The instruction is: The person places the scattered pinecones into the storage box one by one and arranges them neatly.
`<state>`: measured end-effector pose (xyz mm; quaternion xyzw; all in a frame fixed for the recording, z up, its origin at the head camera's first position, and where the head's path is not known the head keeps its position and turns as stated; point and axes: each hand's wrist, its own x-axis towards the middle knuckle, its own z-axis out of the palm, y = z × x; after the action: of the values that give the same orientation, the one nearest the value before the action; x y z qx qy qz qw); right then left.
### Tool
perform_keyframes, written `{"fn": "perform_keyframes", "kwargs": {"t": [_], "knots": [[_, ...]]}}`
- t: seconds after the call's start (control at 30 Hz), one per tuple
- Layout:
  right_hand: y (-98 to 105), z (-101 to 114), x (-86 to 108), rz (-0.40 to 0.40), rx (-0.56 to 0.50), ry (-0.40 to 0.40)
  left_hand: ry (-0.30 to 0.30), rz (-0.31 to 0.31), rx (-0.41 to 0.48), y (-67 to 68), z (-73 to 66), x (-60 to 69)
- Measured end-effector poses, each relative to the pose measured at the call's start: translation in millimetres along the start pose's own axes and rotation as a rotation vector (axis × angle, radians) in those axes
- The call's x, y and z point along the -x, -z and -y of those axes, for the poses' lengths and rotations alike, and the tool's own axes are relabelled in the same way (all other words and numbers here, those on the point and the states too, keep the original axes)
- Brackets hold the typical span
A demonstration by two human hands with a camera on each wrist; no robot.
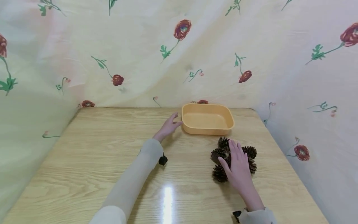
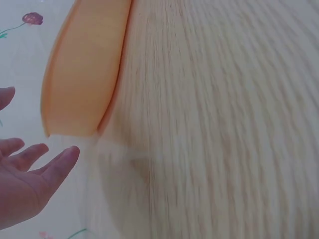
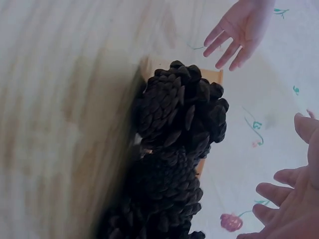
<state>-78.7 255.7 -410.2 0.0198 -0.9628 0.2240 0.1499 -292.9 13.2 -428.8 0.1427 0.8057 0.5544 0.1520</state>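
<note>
A shallow orange plastic tray point(image 1: 208, 131) with rounded corners stands at the back of the table, nothing inside it. My left hand point(image 1: 167, 127) reaches to the tray's left end with fingers spread; in the left wrist view a small gap shows between the fingertips point(image 2: 72, 153) and the tray wall point(image 2: 82, 69). Several dark brown pine cones point(image 1: 219, 173) lie clustered in front of the tray. Over them hovers my right hand point(image 1: 240, 171), fingers extended and holding nothing, hiding the middle of the cluster. The right wrist view shows the pine cones point(image 3: 182, 109) beside this hand point(image 3: 294, 199).
The wooden table point(image 1: 112, 149) has its back edge against a flower-printed cloth point(image 1: 139, 62), which also hangs along both sides. Small black devices sit at both wrists, one below the left cuff point(image 1: 152, 147). A bright reflection lies on the front of the table.
</note>
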Motion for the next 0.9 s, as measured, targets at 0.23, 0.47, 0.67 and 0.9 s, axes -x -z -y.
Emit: {"fn": "perform_keyframes", "kwargs": {"t": [0.23, 0.47, 0.67, 0.9], "knots": [[4, 0, 5.8, -0.012, -0.089, -0.047, 0.04, 0.009, 0.048, -1.5, 2.1, -14.2], [5, 5, 13.5, -0.128, -0.144, -0.075, 0.055, 0.041, 0.122, -1.4, 7.8, -27.2], [8, 4, 23.1, -0.087, -0.144, -0.137, 0.055, 0.062, 0.172, 1.2, 11.3, -32.8], [6, 1, 36.6, 0.075, -0.086, -0.148, 0.045, 0.098, 0.179, 2.2, 12.9, -34.9]]}}
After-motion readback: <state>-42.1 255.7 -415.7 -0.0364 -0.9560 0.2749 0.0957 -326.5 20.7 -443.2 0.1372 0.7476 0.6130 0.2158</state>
